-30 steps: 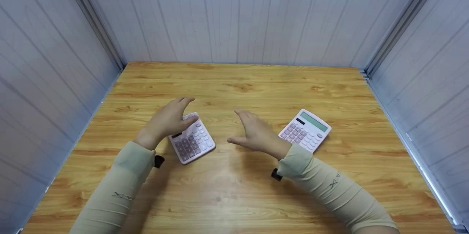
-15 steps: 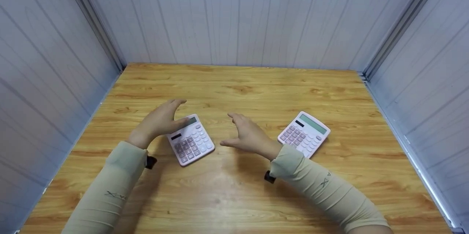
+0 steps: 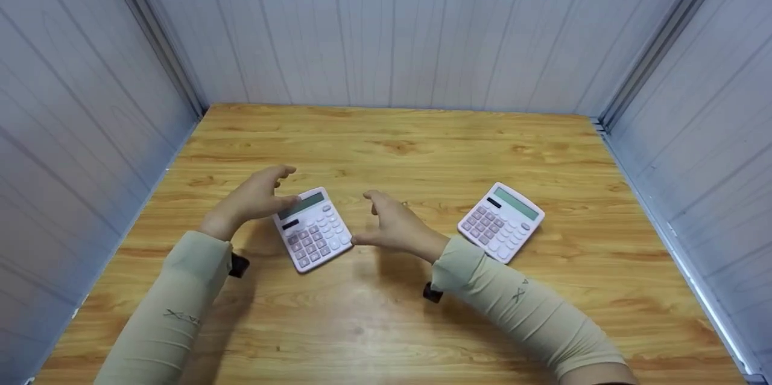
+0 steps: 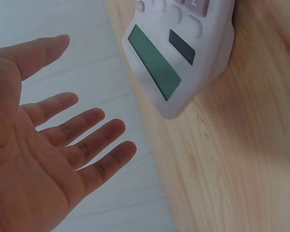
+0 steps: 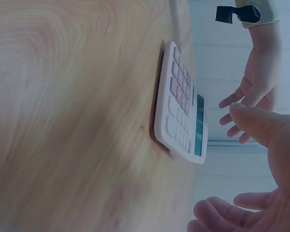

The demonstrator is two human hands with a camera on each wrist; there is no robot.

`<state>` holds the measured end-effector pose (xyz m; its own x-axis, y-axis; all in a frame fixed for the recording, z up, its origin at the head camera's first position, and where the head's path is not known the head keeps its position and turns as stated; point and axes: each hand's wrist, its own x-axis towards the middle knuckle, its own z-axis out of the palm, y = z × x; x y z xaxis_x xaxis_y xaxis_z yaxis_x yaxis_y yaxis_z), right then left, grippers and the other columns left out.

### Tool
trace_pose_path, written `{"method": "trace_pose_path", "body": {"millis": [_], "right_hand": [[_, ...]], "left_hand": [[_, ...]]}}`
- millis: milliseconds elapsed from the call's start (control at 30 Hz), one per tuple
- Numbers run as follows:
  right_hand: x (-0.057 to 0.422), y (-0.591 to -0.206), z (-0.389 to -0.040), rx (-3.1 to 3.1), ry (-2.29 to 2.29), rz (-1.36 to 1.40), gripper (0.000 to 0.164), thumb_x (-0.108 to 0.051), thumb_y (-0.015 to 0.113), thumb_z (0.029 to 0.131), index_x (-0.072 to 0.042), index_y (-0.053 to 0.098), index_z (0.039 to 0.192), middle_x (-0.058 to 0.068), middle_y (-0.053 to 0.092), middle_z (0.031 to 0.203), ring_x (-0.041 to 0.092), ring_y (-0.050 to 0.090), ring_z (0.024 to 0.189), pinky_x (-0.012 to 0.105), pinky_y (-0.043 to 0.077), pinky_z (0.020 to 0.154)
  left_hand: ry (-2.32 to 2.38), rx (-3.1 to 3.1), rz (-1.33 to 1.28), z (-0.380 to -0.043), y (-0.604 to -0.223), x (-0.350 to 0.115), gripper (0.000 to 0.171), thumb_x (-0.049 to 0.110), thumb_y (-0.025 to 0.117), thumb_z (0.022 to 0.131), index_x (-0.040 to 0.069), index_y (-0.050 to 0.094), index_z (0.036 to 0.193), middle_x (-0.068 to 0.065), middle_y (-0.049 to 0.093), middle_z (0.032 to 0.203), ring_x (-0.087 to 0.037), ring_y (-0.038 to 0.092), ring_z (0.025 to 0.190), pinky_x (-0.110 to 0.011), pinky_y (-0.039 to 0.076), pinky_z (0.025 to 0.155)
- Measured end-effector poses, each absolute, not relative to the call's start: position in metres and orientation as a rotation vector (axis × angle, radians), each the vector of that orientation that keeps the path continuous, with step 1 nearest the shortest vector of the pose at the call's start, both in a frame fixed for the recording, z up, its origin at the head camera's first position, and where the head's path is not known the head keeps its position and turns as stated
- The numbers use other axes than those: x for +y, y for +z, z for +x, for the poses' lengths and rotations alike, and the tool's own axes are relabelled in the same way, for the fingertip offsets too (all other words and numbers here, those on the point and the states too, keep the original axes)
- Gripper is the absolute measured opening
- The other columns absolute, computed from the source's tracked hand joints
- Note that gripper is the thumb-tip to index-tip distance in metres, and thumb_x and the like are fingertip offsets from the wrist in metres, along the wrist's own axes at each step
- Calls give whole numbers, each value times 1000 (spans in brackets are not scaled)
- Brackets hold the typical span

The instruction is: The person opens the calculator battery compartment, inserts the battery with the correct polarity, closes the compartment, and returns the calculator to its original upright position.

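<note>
Nearest, head view only: left sleeve (image 3: pixel 166 306) & right sleeve (image 3: pixel 525 312), both pale w/ dark lettering, over wood-grain desk (image 3: pixel 356 337). Small black box (image 3: pixel 239 265) by left cuff, similar one by right cuff; right-wrist cam also catches the left one.

Next, left calculator (image 3: pixel 316 231), pink-white, lying face up on desk, left of centre, btwn the two hands, screen end pointing far left. Right hand (image 3: pixel 398 225) just right of it: open, fingers relaxed, nothing held. Head view has its thumb tip meeting calc's near right corner; right-wrist view shows a gap, hand clear of calc. That low angle also puts right thumb across left hand's fingers, but head view has hands well apart.

Right calculator (image 3: pixel 502 222), same type, seen in head view only: on desk beyond right cuff, screen end far right.

Left hand (image 3: pixel 250 197), by left calc's far left corner: open, nothing held. Head view overlaps thumb w/ screen; left-wrist view shows them apart, plus palm, all 5 digits, green screen & dark solar strip.

Farthest: pale panelled back wall (image 3: pixel 386 29) behind desk.
</note>
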<state>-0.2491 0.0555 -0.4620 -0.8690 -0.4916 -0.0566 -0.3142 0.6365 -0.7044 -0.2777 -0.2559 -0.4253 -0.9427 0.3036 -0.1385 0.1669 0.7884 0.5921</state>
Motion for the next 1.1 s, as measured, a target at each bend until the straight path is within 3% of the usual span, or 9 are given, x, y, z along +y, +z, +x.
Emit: {"method": "trace_pose_path", "body": {"millis": [333,567,867,1100], "right_hand": [[43,-470,-253,2579,-1071,-564,96,-31,94,83,-2,45,160,24,65,133,33,65,110,48,59,95],[38,-476,-254,2543,-1108,-505,89,-30,95,82,-2,51,155,21,67,127,28,63,104,45,57,93],[31,-484,-253,2478,-1155,-442,87,-22,97,80,2,52,151,18,71,116,20,61,93,38,56,89],[24,-488,-254,2433,-1180,-385,83,-16,96,80,5,54,149,18,69,120,23,63,102,42,58,98]], "left_hand": [[900,2659,268,-276,-430,-268,74,24,73,102,-6,41,161,-39,45,161,-58,49,145,-69,42,121],[869,2617,239,-275,-438,-275,80,26,75,100,-9,38,162,-40,47,158,-57,46,147,-69,40,122],[876,2610,224,-275,-448,-278,83,25,79,96,-12,40,159,-41,54,151,-56,53,141,-66,46,119],[943,2571,193,-276,-458,-282,79,19,81,95,-13,44,156,-41,56,148,-52,57,137,-62,49,117]]}}
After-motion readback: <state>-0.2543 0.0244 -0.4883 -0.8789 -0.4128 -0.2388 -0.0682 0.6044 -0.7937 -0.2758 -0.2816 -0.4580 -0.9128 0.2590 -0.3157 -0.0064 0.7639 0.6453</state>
